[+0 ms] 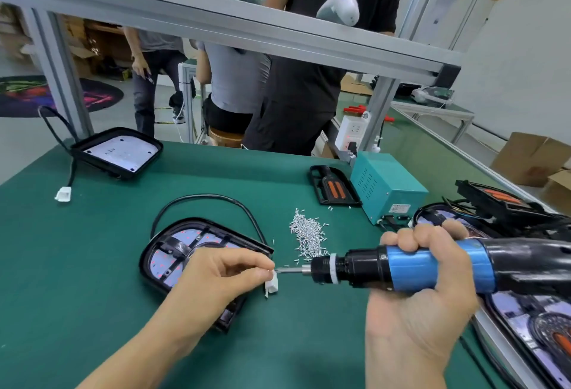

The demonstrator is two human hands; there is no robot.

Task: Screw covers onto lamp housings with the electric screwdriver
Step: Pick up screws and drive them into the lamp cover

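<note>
1. The right hand is clenched around the blue-and-black cylindrical electric screwdriver, which lies nearly horizontal above the green mat-covered surface, bit pointing left.
2. The left hand pinches a small silver screw between thumb and fingertips, right at the tip of the screwdriver's metal bit. Whether the screw sits on the bit cannot be told.
3. A small white plastic connector lies on the surface just below the pinching fingertips.
4. The black, rounded-trapezoid lamp housing with a pale LED board and black ribbed cover lies flat on the surface, partly under and behind the left hand, left of the screwdriver tip. Its black cable loops behind it.
5. A loose pile of small silver screws lies on the surface between the housing and the right hand, just behind the bit.
6. A second black lamp housing with a white board rests at the far left of the surface, well apart from both hands.
7. A teal metal power-supply box stands at the far right, with a black cover with orange inserts beside it.
8. Further lamp housings lie at the right edge, below the right hand.
</note>
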